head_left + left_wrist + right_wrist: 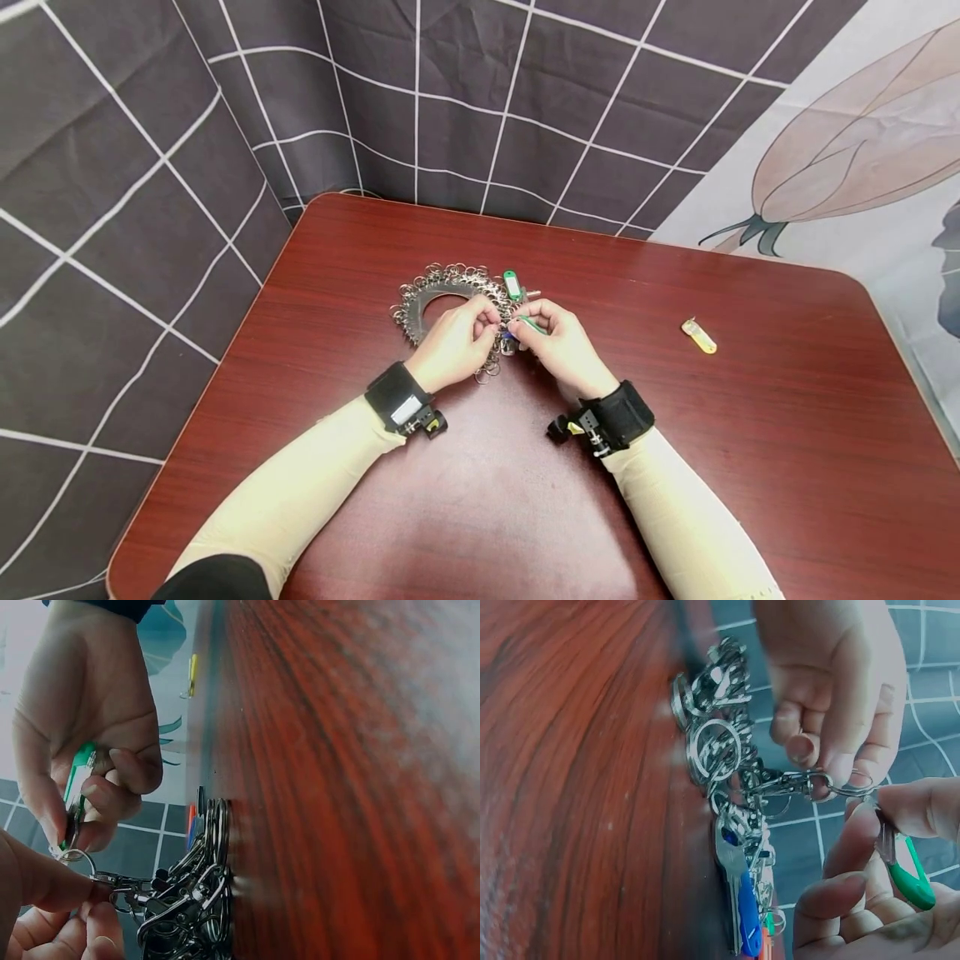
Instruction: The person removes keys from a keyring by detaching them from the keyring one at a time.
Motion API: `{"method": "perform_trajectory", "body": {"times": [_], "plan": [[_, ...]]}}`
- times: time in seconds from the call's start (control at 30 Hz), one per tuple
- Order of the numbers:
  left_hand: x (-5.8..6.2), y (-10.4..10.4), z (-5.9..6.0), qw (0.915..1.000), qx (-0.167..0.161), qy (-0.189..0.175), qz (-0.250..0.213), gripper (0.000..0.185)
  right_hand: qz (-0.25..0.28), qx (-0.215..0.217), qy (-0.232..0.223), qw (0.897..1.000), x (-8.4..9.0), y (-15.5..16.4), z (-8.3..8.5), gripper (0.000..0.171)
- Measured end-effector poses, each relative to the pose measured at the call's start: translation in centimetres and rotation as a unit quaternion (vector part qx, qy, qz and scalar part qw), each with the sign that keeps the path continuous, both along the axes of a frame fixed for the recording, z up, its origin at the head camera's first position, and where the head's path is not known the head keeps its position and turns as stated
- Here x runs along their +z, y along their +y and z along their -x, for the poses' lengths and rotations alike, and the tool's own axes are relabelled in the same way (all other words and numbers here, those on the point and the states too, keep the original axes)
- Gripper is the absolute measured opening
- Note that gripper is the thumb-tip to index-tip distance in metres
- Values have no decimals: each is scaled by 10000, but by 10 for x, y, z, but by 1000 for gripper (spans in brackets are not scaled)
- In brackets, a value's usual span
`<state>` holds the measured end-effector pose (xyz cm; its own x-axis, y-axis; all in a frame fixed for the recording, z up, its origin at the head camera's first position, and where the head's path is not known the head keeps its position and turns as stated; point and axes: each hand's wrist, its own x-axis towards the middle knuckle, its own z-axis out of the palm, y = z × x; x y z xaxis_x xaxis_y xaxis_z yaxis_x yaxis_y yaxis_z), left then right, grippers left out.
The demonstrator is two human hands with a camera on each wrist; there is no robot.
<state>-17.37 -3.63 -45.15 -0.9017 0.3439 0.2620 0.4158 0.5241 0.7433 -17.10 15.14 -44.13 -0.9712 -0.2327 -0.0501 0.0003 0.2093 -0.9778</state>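
Near the table's middle lies a large grey key hoop (415, 312), its rim crowded with metal snap hooks and split rings. My left hand (457, 342) pinches a split ring (853, 792) that hangs from one snap hook (787, 782). In my right hand (564, 346) is a green key tag (913, 883), gripped by the fingers together with a key (886, 838) at its end. The key's end meets the split ring in both wrist views; whether it is threaded on cannot be told. A blue key tag (748, 911) with a key hangs among the rings close by.
Another green key tag (512, 285) lies just beyond my right hand. A yellow key tag (702, 337) rests farther right on the red-brown table (787, 400). Behind the table hangs a dark checked curtain (465, 125).
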Motion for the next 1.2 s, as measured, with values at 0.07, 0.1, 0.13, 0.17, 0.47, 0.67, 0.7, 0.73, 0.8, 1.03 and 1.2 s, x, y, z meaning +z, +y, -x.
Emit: {"method": "perform_trajectory", "body": {"times": [0.07,0.1,0.13,0.17,0.47,0.67,0.7,0.73,0.8,1.03,1.2], "plan": [[1,0,0,10000,-19,4,-25,10,211,-35,-145,9997,1,0,-1,19],[1,1,0,10000,-28,4,-45,10,269,-55,-180,9995,1,0,-1,19],[1,1,-1,10000,-28,2,-65,10,281,-74,-196,9994,1,0,-1,19],[2,1,-1,10000,-23,4,-80,10,285,-92,-201,9993,1,0,-1,19],[3,1,-2,9999,99,139,0,8,311,-246,-219,9990,2,0,-4,19],[7,1,-3,9997,-54,152,158,7,222,-385,-155,9989,2,0,-6,15],[7,2,-3,9997,-66,160,174,7,184,-398,-133,9990,2,0,-6,15],[7,2,-3,9997,-67,175,180,7,177,-414,-117,9989,3,0,-6,14],[8,2,-3,9996,-52,209,155,8,134,-416,-52,9990,4,0,-6,15],[6,1,-5,9991,-24,49,413,6,-187,-177,112,9996,4,0,-2,18],[5,-3,-4,9985,-40,46,551,4,-436,132,17,9990,11,1,-1,16]]}}
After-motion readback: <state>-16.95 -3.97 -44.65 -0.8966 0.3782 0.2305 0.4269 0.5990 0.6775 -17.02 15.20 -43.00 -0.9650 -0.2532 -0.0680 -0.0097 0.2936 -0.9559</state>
